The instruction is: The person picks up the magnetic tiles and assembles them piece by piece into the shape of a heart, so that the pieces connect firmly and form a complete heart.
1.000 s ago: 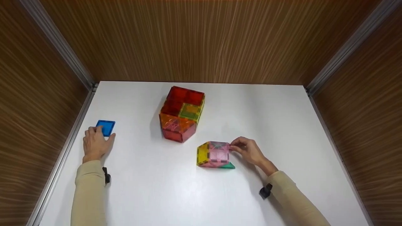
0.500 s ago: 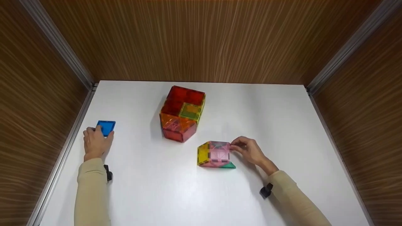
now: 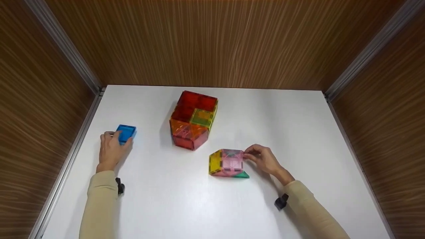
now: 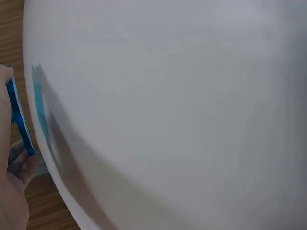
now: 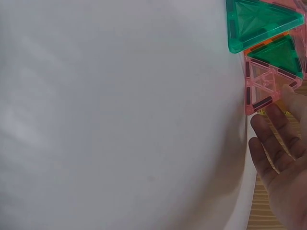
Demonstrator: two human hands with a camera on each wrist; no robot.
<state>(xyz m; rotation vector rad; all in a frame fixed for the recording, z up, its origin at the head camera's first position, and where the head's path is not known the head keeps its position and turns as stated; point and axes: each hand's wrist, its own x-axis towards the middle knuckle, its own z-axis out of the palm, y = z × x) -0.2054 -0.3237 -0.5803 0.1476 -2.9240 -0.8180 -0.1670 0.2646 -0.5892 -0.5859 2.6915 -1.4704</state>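
At the table's left side my left hand (image 3: 111, 151) holds a blue square magnetic tile (image 3: 127, 133) between thumb and fingers. In the left wrist view the blue tile (image 4: 20, 120) is seen edge-on, raised above the white surface with its blue tint cast below. My right hand (image 3: 264, 161) pinches the right corner of a small magnetic-tile structure (image 3: 231, 162) with pink and yellow faces. The right wrist view shows the fingers at a pink triangular tile (image 5: 263, 85), beside green triangular tiles (image 5: 261, 21) on the same structure. A green corner lies at its base.
A larger magnetic-tile structure (image 3: 191, 136) in red, orange and yellow stands behind, left of the small one. Wood-grain panels (image 3: 212, 43) enclose the white table (image 3: 179, 199) at the back and both sides. A black wrist camera (image 3: 281, 201) sits by the right sleeve.
My left hand has taken hold of the blue tile, lifted it and shifted right with it. The right hand and the small structure have stayed almost still.
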